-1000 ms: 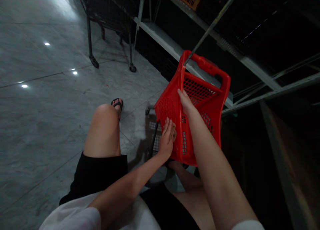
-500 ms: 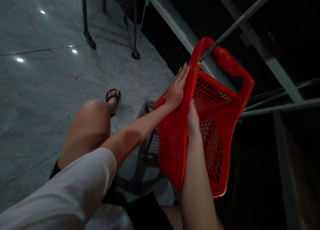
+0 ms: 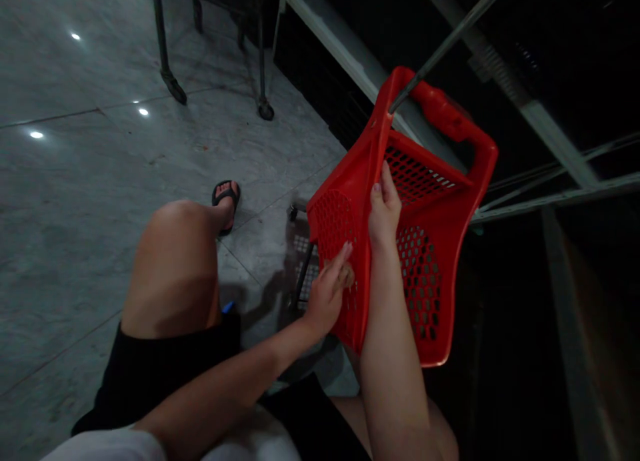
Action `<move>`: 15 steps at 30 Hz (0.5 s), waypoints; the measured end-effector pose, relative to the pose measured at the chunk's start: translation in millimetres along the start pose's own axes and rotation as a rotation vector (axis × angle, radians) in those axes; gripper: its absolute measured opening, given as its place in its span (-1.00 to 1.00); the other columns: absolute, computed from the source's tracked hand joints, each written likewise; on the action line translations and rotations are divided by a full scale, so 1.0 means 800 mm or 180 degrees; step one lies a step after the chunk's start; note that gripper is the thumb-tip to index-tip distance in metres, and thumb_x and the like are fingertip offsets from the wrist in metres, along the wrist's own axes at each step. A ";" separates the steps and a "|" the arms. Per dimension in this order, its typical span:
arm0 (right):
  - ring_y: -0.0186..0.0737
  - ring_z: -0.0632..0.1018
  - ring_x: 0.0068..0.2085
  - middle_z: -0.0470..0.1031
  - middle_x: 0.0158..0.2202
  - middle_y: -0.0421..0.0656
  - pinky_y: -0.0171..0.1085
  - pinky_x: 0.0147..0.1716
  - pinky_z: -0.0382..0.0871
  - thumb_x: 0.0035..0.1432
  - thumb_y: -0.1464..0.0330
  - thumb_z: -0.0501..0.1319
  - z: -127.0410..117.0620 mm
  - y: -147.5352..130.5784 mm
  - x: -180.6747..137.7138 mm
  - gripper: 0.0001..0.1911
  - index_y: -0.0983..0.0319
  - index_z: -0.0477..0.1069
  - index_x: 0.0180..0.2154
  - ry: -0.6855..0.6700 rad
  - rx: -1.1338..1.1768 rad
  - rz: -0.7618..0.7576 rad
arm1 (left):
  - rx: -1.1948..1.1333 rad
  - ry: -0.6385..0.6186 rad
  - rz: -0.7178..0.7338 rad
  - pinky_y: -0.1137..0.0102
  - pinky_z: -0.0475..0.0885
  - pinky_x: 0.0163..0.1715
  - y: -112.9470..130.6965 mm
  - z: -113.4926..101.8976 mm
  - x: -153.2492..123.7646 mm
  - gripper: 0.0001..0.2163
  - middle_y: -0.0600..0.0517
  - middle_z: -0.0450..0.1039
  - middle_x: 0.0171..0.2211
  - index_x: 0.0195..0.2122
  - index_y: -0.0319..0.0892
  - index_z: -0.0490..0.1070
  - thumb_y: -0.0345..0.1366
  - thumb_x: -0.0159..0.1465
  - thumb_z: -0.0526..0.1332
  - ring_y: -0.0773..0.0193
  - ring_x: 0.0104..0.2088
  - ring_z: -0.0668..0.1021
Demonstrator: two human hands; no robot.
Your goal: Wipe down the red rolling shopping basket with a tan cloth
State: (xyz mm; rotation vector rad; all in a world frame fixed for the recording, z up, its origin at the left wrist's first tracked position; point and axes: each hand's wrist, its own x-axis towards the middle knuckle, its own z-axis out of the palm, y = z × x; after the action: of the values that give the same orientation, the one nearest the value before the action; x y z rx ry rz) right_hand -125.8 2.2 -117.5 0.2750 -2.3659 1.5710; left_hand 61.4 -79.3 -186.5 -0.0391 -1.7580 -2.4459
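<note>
A red plastic shopping basket (image 3: 425,181) with perforated walls is tilted in front of me, its opening towards the right. My right hand (image 3: 385,211) grips the near rim, the thumb outside the wall and the fingers over the inner edge. Against the outside of the perforated side lies my left hand (image 3: 327,291), with bent fingers and a small tan wad (image 3: 347,274) at their tips that I cannot make out clearly. A metal rod (image 3: 450,44) runs up from the basket's upper corner beside the thick red handle (image 3: 445,111).
Small caster wheels (image 3: 293,213) show under the basket. A metal trolley (image 3: 260,61) on casters stands at the upper left on the grey tiled floor (image 3: 75,201). Metal shelving (image 3: 345,47) with dark crates lies behind the basket. My sandalled foot (image 3: 226,204) is left of it.
My left hand has slid down the basket's outer side from near its upper corner, its fingers now more bent. My right hand has shifted up along the rim.
</note>
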 end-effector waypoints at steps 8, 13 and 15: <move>-0.13 0.19 0.52 0.19 0.50 -0.29 0.06 0.51 0.04 0.27 -0.08 0.16 0.011 -0.008 -0.015 -0.26 -0.05 0.26 0.41 -0.0129 0.0430 0.0180 | 0.0352 -0.0036 0.0592 0.14 0.19 0.51 -0.009 0.003 0.028 -0.54 0.20 0.16 0.49 0.45 0.24 0.21 -0.17 0.55 -0.02 0.19 0.48 0.27; -0.14 0.19 0.52 0.18 0.50 -0.30 0.06 0.51 0.03 0.29 -0.05 0.17 0.016 -0.019 -0.027 -0.30 -0.05 0.28 0.40 -0.0152 0.0682 0.0292 | 0.0406 0.0006 0.1066 0.10 0.07 0.55 -0.014 0.002 0.104 -0.51 0.22 0.14 0.50 0.48 0.22 0.16 -0.20 0.55 -0.04 0.14 0.50 0.20; -0.12 0.17 0.52 0.18 0.50 -0.30 0.06 0.52 0.02 0.30 -0.05 0.17 0.017 -0.022 -0.029 -0.31 -0.06 0.28 0.40 -0.0148 0.0745 0.0291 | 0.0298 -0.0003 0.1138 0.03 0.04 0.55 -0.010 0.000 0.141 -0.52 0.23 0.17 0.48 0.47 0.22 0.18 -0.16 0.55 -0.03 0.08 0.51 0.17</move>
State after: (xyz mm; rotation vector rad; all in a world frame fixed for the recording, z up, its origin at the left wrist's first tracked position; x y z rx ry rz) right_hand -100.2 -17.6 -115.2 0.2579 -2.2569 1.9074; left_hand -51.2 -86.6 -182.7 -0.3162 -1.6920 -2.1098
